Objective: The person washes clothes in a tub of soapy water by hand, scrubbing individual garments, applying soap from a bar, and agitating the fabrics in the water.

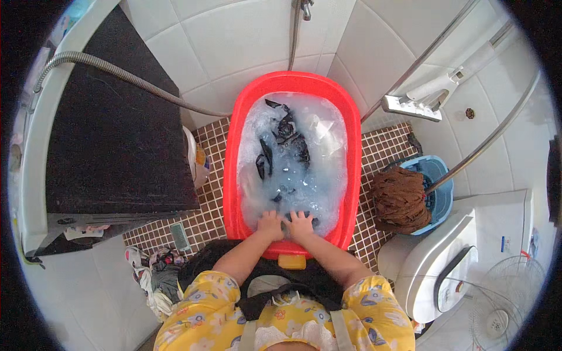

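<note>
A red plastic tub holds cloudy, sudsy water with dark wet cloth floating in its far and middle parts. Both my hands are at the near end of the tub, side by side and partly in the suds. My left hand bends its fingers over a bunch of dark cloth at the water's surface. Close beside it, my right hand grips the same dark bunch, which shows on both sides of its fingers. The fingertips are partly hidden by water and foam. Pale cloth shows under the suds on the right.
A yellow soap-like block sits at the tub's near rim. To the right stand a blue bucket with a brown mop head, and a white toilet. A black-topped appliance is at left; clothes lie near-left on the tiles.
</note>
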`<state>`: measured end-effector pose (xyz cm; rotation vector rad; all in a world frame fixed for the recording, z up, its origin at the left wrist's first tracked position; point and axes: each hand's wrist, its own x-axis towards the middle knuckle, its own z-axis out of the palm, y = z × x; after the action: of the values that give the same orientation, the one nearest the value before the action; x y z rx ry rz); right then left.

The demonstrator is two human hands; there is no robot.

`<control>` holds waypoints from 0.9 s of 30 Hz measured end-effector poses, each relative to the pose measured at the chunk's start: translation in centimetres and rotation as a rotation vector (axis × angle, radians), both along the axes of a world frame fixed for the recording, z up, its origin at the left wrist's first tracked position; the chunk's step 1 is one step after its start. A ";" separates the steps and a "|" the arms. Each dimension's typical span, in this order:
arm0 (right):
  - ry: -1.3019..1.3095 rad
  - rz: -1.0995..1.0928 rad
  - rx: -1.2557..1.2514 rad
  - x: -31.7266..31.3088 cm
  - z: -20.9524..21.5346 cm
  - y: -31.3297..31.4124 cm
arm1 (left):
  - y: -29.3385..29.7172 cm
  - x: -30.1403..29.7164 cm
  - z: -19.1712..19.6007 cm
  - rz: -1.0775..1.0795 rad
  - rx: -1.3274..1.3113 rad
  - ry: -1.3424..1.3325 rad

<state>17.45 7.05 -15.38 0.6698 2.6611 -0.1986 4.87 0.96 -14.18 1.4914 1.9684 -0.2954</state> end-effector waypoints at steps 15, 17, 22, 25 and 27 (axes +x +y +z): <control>0.035 -0.366 -0.519 1.6 0.5 7.3 | -1.3 -4.2 -2.3 0.381 0.204 -0.096; -0.111 -0.309 -0.544 2.6 3.6 8.6 | 1.1 -3.9 2.3 0.278 0.103 -0.079; -0.054 -0.134 -0.292 3.8 2.3 4.5 | 0.7 -2.2 0.5 -0.009 0.156 0.007; -0.072 -0.100 -0.142 3.0 1.9 2.4 | -0.9 -1.4 -2.3 0.028 0.175 -0.108; -0.050 -0.233 -0.136 3.2 -0.2 2.1 | -0.9 -0.1 -1.0 0.212 0.115 -0.285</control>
<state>20.67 9.19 -15.63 0.9263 2.4918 -0.4168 4.75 0.10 -15.23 1.2981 1.9137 0.1180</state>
